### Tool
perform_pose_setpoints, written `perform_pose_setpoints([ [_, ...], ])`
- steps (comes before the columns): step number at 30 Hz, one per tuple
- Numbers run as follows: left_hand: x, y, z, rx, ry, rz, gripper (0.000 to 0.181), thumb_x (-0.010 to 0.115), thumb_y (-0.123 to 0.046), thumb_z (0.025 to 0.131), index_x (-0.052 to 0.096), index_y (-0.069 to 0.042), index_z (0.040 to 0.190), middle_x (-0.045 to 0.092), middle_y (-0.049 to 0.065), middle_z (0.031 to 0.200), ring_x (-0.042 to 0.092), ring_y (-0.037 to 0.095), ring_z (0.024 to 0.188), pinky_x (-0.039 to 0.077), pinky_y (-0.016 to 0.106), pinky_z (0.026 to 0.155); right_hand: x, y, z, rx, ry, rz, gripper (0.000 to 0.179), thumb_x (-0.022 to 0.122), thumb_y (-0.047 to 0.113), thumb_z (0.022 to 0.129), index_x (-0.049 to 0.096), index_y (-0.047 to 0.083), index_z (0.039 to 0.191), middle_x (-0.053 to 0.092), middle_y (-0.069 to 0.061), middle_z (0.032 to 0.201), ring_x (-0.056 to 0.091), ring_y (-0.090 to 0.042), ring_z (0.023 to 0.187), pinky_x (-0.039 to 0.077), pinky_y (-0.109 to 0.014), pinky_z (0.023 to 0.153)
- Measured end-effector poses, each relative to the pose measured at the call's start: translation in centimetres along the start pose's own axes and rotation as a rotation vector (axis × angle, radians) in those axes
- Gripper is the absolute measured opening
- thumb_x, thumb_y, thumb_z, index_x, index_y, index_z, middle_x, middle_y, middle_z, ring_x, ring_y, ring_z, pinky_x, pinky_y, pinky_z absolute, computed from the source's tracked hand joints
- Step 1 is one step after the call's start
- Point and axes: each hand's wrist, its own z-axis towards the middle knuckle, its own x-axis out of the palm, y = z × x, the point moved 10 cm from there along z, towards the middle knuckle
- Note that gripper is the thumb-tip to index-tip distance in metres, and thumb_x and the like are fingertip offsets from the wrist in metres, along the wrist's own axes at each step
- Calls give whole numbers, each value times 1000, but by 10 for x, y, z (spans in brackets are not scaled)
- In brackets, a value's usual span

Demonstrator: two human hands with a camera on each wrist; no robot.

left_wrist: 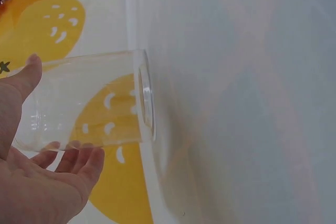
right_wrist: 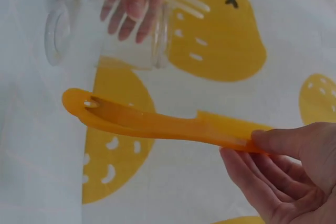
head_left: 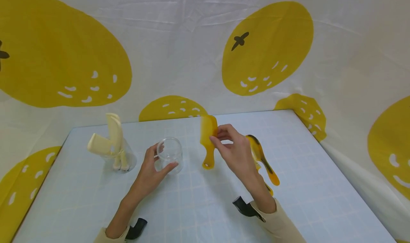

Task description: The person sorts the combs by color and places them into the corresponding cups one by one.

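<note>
My left hand (head_left: 153, 170) grips a clear glass jar (head_left: 170, 154), thumb on the near side and fingers round the far side. In the left wrist view the jar's thick base (left_wrist: 148, 95) is right at the table surface. To its right, my right hand (head_left: 235, 150) pinches an amber-yellow comb (head_left: 209, 138) by the edge of its broad part, between thumb and fingers. The comb hangs over the table, its handle (right_wrist: 121, 116) with a small hole pointing downward and its finer-toothed side facing left.
At the left stands another clear glass jar (head_left: 130, 160) holding several cream-coloured long-handled pieces (head_left: 115, 134). Beyond my right hand lies an amber and dark-brown spoon-shaped piece (head_left: 264, 159), with another amber piece (head_left: 269, 189) partly hidden under the wrist. A fruit-printed cloth (head_left: 176, 57) hangs behind the table.
</note>
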Motion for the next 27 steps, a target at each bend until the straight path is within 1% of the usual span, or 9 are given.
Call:
perform_pose_setpoints([
  [8,0,0,2,1,0,-2,87,82,-32,90,28,-6,153,33,17,153,37,36,141,35,57,117,-9,9,7,-72,-129,112,25,80,9,89,66,2,109,73,-6,98,75,-14,89,62,-26,69],
  [15,0,1,2,-4,4,0,88,81,-35,91,27,-5,153,32,17,154,36,36,142,34,58,118,-16,19,10,-128,-249,193,28,80,7,89,66,-1,111,74,-10,98,75,-19,88,62,-27,70],
  [21,0,3,1,-17,7,-10,88,81,-35,90,27,-7,153,32,16,154,36,36,141,34,58,118,-17,27,13,-175,-317,274,27,79,3,89,65,-4,112,73,-10,101,74,-20,87,62,-29,70],
  [27,1,4,1,-26,18,-4,90,80,-38,90,25,-7,154,32,16,155,36,37,142,33,58,118,-15,35,14,-220,-369,377,27,77,-7,87,64,-7,111,71,-13,103,73,-25,87,63,-34,71],
])
